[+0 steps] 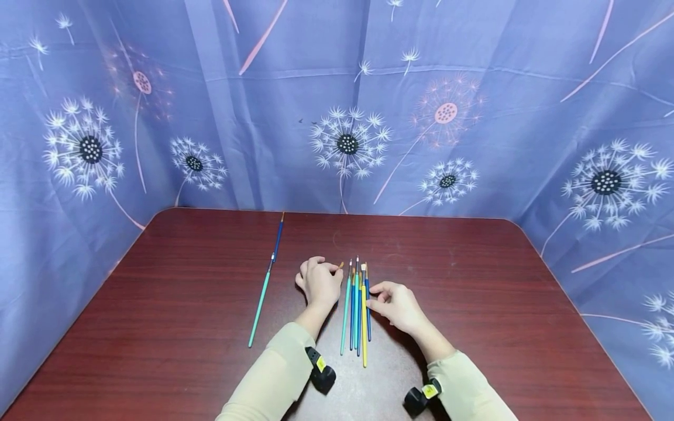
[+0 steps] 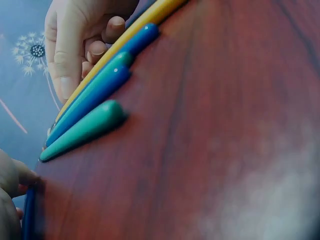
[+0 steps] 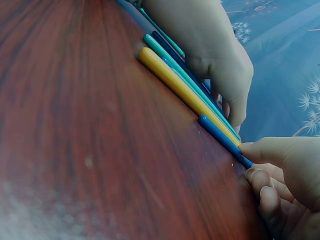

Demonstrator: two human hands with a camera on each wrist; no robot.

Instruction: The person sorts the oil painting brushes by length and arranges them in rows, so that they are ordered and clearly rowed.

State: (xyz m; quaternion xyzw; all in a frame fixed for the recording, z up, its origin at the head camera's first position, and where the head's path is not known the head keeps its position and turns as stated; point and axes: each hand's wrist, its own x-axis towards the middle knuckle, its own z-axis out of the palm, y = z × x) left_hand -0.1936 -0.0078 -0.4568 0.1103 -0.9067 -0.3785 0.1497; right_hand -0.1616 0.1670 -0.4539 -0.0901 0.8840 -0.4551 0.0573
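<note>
Several slim paintbrushes lie side by side on the table, among them a yellow paintbrush [image 1: 364,327], a teal paintbrush [image 1: 345,316] at the left edge and a blue paintbrush [image 1: 369,327] at the right edge. My left hand [image 1: 321,283] is left of the bunch, fingers bent down, pinching another blue paintbrush [image 2: 30,210]; an orange tip [image 1: 341,265] shows by its fingertips and the rest is mostly hidden. From the right, my right hand [image 1: 397,305] pinches the right-edge blue paintbrush with thumb and fingers, its thumb tip against the yellow one.
Farther left, a separate teal paintbrush [image 1: 259,310] and a blue paintbrush [image 1: 279,237] lie nearly end to end, reaching the back edge of the dark red wooden table [image 1: 184,292]. A blue dandelion-print curtain [image 1: 274,146] hangs behind and along both sides.
</note>
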